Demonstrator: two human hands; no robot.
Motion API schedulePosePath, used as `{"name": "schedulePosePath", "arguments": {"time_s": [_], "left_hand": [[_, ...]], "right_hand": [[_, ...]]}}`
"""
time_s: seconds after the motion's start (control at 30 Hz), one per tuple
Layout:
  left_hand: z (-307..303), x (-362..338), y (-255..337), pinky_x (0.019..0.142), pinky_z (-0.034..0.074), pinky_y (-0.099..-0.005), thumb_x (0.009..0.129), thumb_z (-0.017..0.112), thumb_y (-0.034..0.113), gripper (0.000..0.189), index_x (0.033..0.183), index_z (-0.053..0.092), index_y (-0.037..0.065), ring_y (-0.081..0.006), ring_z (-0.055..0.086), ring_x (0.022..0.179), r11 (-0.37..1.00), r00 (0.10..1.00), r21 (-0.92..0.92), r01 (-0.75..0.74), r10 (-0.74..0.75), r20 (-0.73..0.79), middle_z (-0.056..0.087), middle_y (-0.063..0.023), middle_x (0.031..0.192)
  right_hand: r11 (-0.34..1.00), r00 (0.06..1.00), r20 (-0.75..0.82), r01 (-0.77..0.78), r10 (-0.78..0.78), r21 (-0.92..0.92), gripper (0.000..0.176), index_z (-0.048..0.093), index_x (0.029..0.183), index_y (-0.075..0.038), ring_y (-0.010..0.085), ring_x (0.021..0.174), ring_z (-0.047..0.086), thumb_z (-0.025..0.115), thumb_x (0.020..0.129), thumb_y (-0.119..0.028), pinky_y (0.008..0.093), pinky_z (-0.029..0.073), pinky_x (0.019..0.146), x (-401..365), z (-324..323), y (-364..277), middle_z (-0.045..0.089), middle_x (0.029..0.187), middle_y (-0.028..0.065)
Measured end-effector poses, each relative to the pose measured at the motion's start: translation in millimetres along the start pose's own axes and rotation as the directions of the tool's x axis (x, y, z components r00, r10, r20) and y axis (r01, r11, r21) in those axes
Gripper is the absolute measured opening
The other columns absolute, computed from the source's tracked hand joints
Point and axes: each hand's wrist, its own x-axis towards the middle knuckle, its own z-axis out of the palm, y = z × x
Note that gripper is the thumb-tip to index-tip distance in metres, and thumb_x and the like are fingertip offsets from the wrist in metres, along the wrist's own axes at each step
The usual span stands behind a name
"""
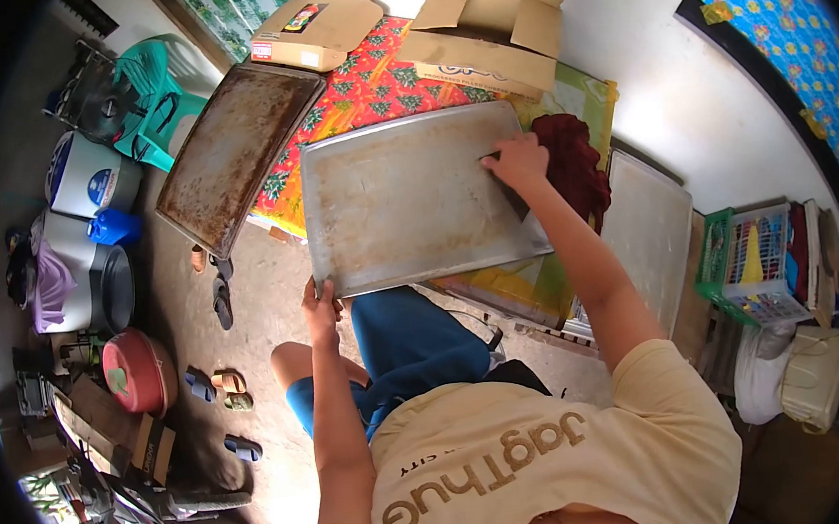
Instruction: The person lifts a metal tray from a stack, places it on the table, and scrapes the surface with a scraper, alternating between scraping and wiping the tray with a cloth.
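A large metal baking tray point(404, 203) with faint brown stains lies before me, over the table's near edge. My left hand point(321, 312) grips its near left corner, thumb up along the rim and fingers curled below. Over the tray's right side is my right hand point(519, 163), its fingers closed and pressed toward the surface. What it holds, if anything, is hidden; a dark patch shows under the wrist. A dark red cloth point(571, 164) lies bunched just right of that hand.
A rusty tray point(235, 153) leans off the table's left side. Cardboard boxes point(315, 32) point(489, 26) stand at the back of the patterned tablecloth point(364, 87). Another tray point(641, 233) and a plastic basket point(759, 262) are at right. Slippers point(243, 447) lie on the floor.
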Motion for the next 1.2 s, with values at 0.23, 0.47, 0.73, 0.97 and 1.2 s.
{"name": "schedulePosePath", "arguments": {"time_s": [0.23,0.47,0.73,0.97,1.2], "left_hand": [[5,8,-9,0.037,0.038,-0.0251,0.094,0.063,0.015,0.062,0.152,0.041,0.015,-0.0089,0.044,0.041,0.987,0.987,0.046,-0.153,0.155,-0.049,0.057,-0.0029,0.070],[9,1,19,0.037,0.037,-0.0257,0.094,0.060,0.008,0.057,0.149,0.047,0.018,-0.0090,0.042,0.041,0.994,0.996,0.105,0.010,0.000,-0.094,0.056,-0.0022,0.072],[12,21,23,0.036,0.036,-0.0266,0.093,0.059,0.007,0.058,0.148,0.048,0.018,-0.0088,0.040,0.041,0.995,0.992,0.080,0.057,-0.048,-0.115,0.057,-0.0017,0.068],[3,25,24,0.038,0.037,-0.0249,0.093,0.061,0.009,0.058,0.149,0.047,0.017,-0.0080,0.041,0.043,0.990,0.999,0.138,0.035,-0.030,-0.038,0.058,-0.0017,0.069],[3,23,24,0.041,0.038,-0.0237,0.093,0.061,0.010,0.059,0.150,0.046,0.015,-0.0071,0.042,0.047,0.998,1.000,0.066,0.021,-0.021,-0.001,0.059,-0.0015,0.072]], "right_hand": [[0.971,0.972,0.001,-0.236,0.236,0.039,0.052,0.072,0.114,-0.018,0.0309,0.123,0.053,0.069,0.081,-0.058,0.0475,0.051,0.091,62,2,23,0.062,0.124,0.0102],[0.996,0.993,-0.095,-0.075,0.070,-0.057,0.047,0.072,0.111,-0.020,0.0302,0.124,0.052,0.071,0.080,-0.056,0.0482,0.052,0.089,84,9,11,0.062,0.120,0.0088],[0.972,0.975,-0.050,0.219,-0.215,0.087,0.041,0.074,0.099,-0.019,0.0306,0.114,0.055,0.073,0.076,-0.053,0.0469,0.048,0.087,2,14,-8,0.062,0.113,0.0094],[0.819,0.826,-0.012,0.560,-0.563,0.123,0.030,0.073,0.091,-0.020,0.0277,0.106,0.055,0.077,0.074,-0.043,0.0434,0.044,0.085,-85,-12,-13,0.060,0.103,0.0066],[0.837,0.838,-0.017,0.545,-0.545,0.051,0.031,0.071,0.093,-0.020,0.0263,0.106,0.054,0.077,0.073,-0.044,0.0428,0.043,0.087,-96,-9,-20,0.060,0.103,0.0054]]}}
